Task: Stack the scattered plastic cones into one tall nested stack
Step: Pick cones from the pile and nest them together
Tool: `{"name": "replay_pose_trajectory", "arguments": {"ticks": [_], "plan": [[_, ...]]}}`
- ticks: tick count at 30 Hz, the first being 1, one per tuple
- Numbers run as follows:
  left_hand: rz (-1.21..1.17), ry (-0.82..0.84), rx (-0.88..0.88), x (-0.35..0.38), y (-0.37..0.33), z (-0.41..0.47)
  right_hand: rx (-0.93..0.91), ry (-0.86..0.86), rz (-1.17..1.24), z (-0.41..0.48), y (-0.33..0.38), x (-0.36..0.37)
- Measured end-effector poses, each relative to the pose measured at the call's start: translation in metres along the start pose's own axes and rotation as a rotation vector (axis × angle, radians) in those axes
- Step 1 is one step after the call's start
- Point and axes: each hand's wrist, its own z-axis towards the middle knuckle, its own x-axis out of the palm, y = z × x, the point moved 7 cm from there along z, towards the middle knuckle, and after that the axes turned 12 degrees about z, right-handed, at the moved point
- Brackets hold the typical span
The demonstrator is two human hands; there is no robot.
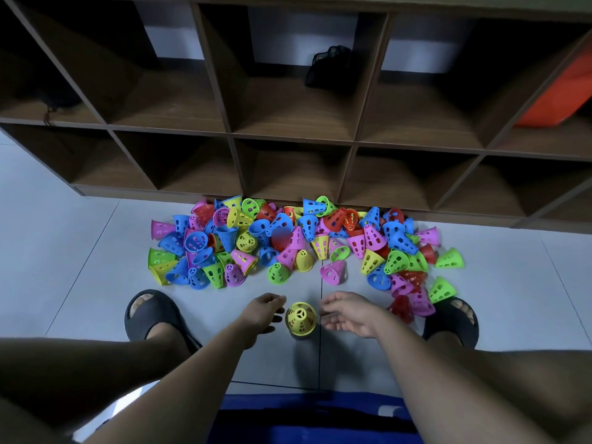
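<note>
Yellow cone (300,317): upright on the floor (80,267), narrow end up, directly between the two hands. Single cone or top of a short stack: cannot tell from above.

Left hand (262,312): just beside the cone's left flank, fingers loosely curved, gripping nothing. Right hand (347,312): just beside the right flank, palm turned inward, fingers relaxed and spread, gripping nothing. Contact with the cone wall: cannot tell for either hand.

Step in hand, as judged: base cone set, next cone to be fetched. Task barely begun.

Procedure:
- Take a loose cone from the near edge of the pile (288,241), e.g. the pink cone (333,272) or the green cone (278,273), both lying clear of the rest.
- Turn wide end down before lowering.
- Steady the base with one hand; centre the new cone over the tip with the other.
- Press down lightly until seated; avoid tilting, since a skewed cone will likely jam or tip the stack.
- Check each picked cone for another lodged inside it.

Containers: cubby shelf (294,136) behind the pile, open at the front. Upper centre compartment: a black mesh bag (328,65). Upper right compartment: an orange item (563,91), only partly in view. Upper left compartment: something dark, not identifiable. Lower row: nothing visible inside.
</note>
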Motion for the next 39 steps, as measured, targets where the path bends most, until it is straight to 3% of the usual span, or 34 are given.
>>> {"name": "replay_pose_trajectory", "arguments": {"ticks": [9,26,31,34,39], "plan": [[-0.183,-0.085,-0.026,-0.017,-0.022,0.05,-0.095,-0.221,0.128,0.053,0.022,-0.037],[-0.172,-0.032,-0.087,-0.011,-0.039,0.118,-0.08,-0.221,0.306,0.108,0.028,-0.045],[-0.131,-0.059,-0.11,-0.01,-0.031,0.117,-0.094,-0.262,0.27,0.101,0.023,-0.058],[-0.035,-0.084,-0.127,-0.011,-0.025,0.115,-0.093,-0.386,0.268,0.094,0.014,-0.072],[0.098,0.039,-0.203,0.002,-0.003,0.095,-0.088,-0.424,0.332,0.079,0.009,-0.076]]}}
